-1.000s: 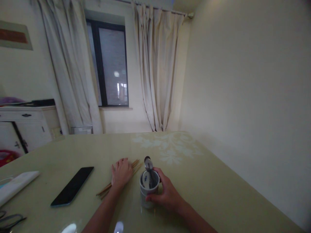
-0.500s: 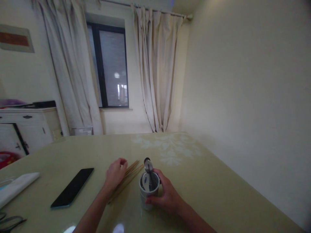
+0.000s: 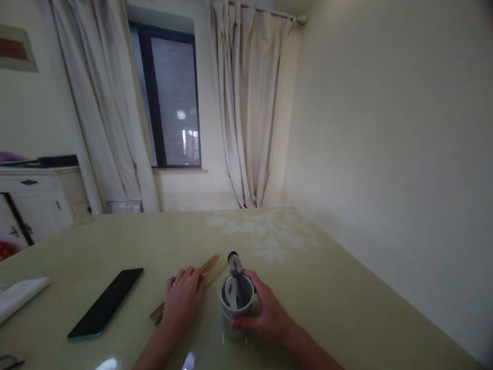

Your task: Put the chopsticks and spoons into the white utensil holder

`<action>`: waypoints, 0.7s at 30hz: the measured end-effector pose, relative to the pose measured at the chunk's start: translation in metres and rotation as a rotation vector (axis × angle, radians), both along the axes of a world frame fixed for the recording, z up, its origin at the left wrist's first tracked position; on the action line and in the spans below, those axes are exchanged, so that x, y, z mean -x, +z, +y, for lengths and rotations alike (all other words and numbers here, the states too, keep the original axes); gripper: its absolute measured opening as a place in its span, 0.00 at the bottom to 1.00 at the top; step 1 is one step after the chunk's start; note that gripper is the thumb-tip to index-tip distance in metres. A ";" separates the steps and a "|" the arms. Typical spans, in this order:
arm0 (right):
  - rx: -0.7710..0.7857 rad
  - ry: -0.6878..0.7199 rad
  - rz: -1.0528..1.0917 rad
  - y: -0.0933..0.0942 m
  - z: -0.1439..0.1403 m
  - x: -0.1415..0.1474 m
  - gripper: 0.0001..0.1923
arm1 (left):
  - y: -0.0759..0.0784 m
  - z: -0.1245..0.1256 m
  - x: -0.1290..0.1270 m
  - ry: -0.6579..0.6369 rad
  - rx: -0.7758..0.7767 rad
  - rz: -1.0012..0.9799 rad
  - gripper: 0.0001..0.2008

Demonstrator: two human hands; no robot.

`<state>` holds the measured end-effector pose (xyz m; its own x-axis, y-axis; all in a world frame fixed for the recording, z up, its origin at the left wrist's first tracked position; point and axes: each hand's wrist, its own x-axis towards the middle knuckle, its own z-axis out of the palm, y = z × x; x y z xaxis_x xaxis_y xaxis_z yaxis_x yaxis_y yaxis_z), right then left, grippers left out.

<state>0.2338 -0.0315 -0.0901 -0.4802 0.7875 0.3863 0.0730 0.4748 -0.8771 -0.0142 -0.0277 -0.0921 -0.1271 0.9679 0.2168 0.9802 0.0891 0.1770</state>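
My left hand (image 3: 184, 294) lies over a bundle of thin wooden chopsticks (image 3: 211, 264), fingers curled round them. Their pale tips point away past the fingers, and their darker ends (image 3: 156, 312) stick out on the near left side. A grey-white cup (image 3: 231, 325) stands upright on the table, just right of the bundle. Round its right side, my right hand (image 3: 264, 311) grips it, thumb in front and fingers behind. Inside the cup stand metal utensils, one with a shiny spoon-like end (image 3: 234, 265), and a whitish flat piece (image 3: 231, 292) with a blue mark.
A black phone (image 3: 108, 303) lies on the glossy table (image 3: 327, 308), left of my hands. Farther left are a white object (image 3: 23, 297) and a dark loop-shaped item (image 3: 11, 362), cut off by the frame. A wall (image 3: 404, 180) runs along the table's right edge.
My left hand has come down from beside the chopsticks onto them, and its fingers have closed round the bundle, which lies slightly turned. My right hand keeps its hold on the cup.
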 end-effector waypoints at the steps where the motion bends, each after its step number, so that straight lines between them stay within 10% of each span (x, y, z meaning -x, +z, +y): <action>1: -0.001 -0.002 0.001 -0.001 0.000 0.000 0.51 | -0.002 0.000 0.000 -0.004 -0.006 0.003 0.13; 21: -0.009 0.013 -0.003 -0.002 0.001 0.000 0.49 | -0.014 0.007 0.021 -0.090 0.017 -0.090 0.10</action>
<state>0.2340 -0.0307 -0.0921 -0.4920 0.7776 0.3915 0.0696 0.4834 -0.8726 -0.0350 -0.0208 -0.1059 -0.0580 0.9797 0.1918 0.9645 0.0055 0.2639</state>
